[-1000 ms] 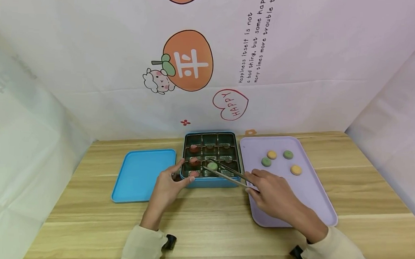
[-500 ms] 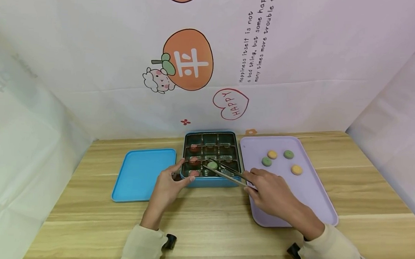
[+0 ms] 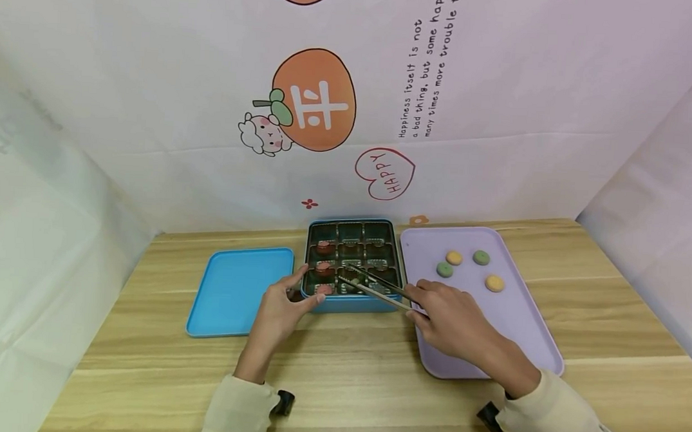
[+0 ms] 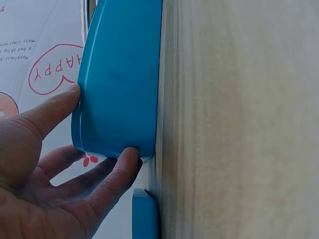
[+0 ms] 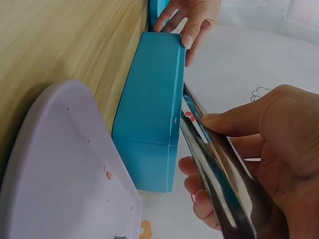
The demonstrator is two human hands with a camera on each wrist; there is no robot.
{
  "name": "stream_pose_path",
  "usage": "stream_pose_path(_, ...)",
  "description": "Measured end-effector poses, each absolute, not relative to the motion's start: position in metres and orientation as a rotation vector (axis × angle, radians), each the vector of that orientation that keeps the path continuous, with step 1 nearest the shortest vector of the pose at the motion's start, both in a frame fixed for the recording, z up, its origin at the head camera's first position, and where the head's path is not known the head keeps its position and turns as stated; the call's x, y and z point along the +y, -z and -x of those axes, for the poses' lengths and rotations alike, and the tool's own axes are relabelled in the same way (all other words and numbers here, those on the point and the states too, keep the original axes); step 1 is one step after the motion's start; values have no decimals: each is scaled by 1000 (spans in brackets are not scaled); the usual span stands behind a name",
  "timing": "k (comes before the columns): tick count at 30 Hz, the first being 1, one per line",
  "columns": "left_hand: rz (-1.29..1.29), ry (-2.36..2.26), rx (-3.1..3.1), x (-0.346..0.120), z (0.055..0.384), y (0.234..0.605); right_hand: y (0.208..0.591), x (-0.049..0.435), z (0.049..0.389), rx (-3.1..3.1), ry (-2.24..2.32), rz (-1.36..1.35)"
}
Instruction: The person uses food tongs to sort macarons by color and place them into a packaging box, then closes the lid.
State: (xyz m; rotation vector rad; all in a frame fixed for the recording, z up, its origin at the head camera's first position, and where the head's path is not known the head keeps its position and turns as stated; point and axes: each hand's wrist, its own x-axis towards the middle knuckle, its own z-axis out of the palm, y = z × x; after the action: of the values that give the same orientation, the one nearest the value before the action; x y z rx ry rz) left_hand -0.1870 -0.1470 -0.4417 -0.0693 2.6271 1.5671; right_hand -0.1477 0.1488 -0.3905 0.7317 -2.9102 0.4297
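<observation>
In the head view my right hand (image 3: 451, 320) holds metal tongs (image 3: 380, 293) by the arms, their tips parted over the front middle compartment of a blue box (image 3: 354, 304). Below the tips, a green macaron (image 3: 356, 282) shows dimly, low in that compartment and partly hidden by the tongs. Pink macarons (image 3: 323, 266) sit in the left column. At the box's front left corner my left hand (image 3: 278, 313) grips it. The left wrist view shows its thumb (image 4: 62, 104) on the rim and its fingers (image 4: 117, 174) against the side.
Right of the box lies a lilac tray (image 3: 509, 333) with two yellow macarons (image 3: 494, 284) and two green ones (image 3: 481, 257). A blue lid (image 3: 238, 295) lies left of the box. A printed cloth hangs behind the wooden table (image 3: 339, 383).
The green macaron has dropped from between the tongs' tips down into the front middle compartment. The left hand keeps its place on the box; the right hand has barely shifted.
</observation>
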Motion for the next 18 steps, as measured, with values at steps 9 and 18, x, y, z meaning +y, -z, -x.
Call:
stream_pose_path(9,64,-1566,2637,-147,187,441,391,150,147,-2916,-436,-733)
stream_pose_path(18,71,-1562,2635,-147,187,442,393,152,146,-2916,-467,-716)
